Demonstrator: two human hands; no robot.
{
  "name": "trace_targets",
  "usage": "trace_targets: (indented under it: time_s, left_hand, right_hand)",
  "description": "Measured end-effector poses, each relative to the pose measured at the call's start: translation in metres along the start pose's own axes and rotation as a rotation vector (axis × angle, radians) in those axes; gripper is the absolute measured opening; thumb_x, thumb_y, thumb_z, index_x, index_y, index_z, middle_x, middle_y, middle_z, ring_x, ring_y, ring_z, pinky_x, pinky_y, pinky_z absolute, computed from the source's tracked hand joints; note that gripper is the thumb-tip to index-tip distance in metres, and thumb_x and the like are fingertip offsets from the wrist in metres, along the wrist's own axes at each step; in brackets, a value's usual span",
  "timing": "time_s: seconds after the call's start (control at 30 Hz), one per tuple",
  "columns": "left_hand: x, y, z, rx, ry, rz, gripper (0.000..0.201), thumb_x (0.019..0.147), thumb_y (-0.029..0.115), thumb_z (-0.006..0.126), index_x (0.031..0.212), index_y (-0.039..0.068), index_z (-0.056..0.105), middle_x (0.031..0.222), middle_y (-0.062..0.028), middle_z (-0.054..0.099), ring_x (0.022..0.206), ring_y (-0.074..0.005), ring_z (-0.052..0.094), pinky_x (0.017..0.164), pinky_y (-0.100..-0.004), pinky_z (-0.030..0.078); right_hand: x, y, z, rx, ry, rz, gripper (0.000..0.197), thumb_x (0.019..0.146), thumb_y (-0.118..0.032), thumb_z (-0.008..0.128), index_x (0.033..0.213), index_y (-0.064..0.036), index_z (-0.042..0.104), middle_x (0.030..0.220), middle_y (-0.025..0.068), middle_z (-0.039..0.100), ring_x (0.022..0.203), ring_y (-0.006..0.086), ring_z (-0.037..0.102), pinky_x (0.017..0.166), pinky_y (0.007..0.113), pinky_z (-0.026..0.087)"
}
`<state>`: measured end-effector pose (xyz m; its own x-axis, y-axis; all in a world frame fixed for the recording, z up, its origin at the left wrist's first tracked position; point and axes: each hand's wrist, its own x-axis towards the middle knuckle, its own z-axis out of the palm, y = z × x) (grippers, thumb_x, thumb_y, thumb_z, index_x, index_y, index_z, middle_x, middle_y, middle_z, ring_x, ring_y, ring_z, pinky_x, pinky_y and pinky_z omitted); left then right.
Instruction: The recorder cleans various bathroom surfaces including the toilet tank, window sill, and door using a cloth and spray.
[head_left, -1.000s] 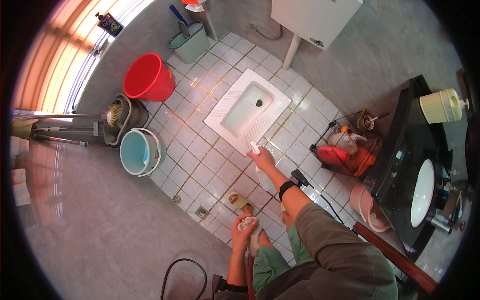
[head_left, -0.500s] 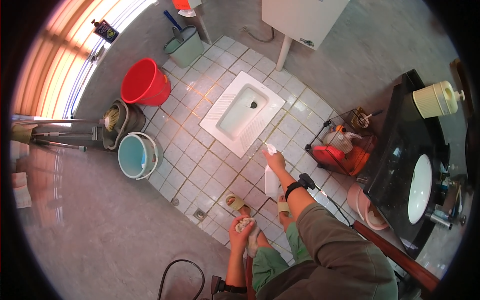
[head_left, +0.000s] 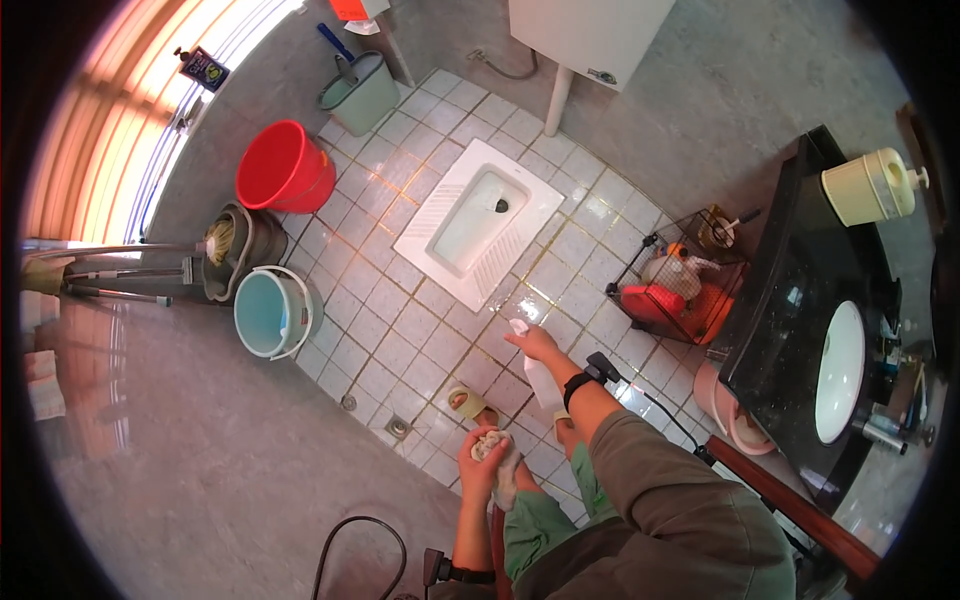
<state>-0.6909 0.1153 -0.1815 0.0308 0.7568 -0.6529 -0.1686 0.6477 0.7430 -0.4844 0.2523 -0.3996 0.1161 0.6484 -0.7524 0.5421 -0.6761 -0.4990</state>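
Note:
My right hand [head_left: 538,344] is closed round the neck of a white spray bottle [head_left: 543,384], whose nozzle points away from me over the tiles. Low in front of me, my left hand [head_left: 478,460] grips a bunched, greyish-beige cloth [head_left: 492,447], with part of it hanging down beside my leg. Beyond the bottle, a white squat toilet [head_left: 480,225] is set into the tiled floor. My sandalled feet show between the two hands, one beige sandal [head_left: 466,402] plainly and the other mostly behind the bottle.
Along the left wall stand a light-blue bucket [head_left: 262,314], a mop bucket [head_left: 243,250] and a red bucket [head_left: 287,168]. A grey-green bin [head_left: 362,95] is at the back. At right are a wire rack [head_left: 680,285], a black washbasin counter [head_left: 790,330] and a pink basin [head_left: 735,412].
My right hand has moved a little to the left and toward me with the spray bottle, which now tilts more. My left hand stays on the cloth. The view has shifted slightly.

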Motion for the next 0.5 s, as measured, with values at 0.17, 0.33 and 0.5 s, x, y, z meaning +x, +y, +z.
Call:
trace_targets:
  time_s: [0.17, 0.33, 0.5]
  left_hand:
    - [-0.01, 0.002, -0.003, -0.043, 0.019, 0.006, 0.029, 0.083, 0.003, 0.073, 0.109, 0.004, 0.061, 0.096, -0.0058, 0.066, 0.085, -0.0139, 0.064, 0.074, -0.0275, 0.054]
    - [-0.008, 0.022, 0.012, -0.043, -0.026, 0.025, 0.029, 0.083, 0.003, 0.073, 0.109, 0.004, 0.06, 0.097, -0.0055, 0.066, 0.087, -0.014, 0.064, 0.076, -0.0276, 0.053]
    - [-0.008, 0.04, -0.01, -0.044, -0.012, 0.066, 0.029, 0.083, 0.004, 0.073, 0.109, 0.004, 0.06, 0.098, -0.0059, 0.067, 0.088, -0.0141, 0.064, 0.078, -0.0278, 0.053]
  right_hand:
    - [-0.008, -0.012, 0.004, -0.074, 0.01, 0.032, 0.086, 0.075, -0.072, 0.064, 0.119, 0.0024, 0.062, 0.12, 0.0229, 0.064, 0.111, 0.0365, 0.063, 0.092, 0.044, 0.05]
    - [-0.005, 0.014, -0.009, 0.029, 0.16, 0.151, 0.083, 0.077, -0.07, 0.062, 0.121, 0.0008, 0.062, 0.119, 0.0225, 0.065, 0.112, 0.037, 0.062, 0.092, 0.044, 0.05]
    - [-0.032, -0.026, -0.011, 0.065, 0.19, 0.157, 0.084, 0.078, -0.068, 0.063, 0.117, 0.0066, 0.062, 0.113, 0.0268, 0.065, 0.107, 0.039, 0.063, 0.089, 0.044, 0.05]
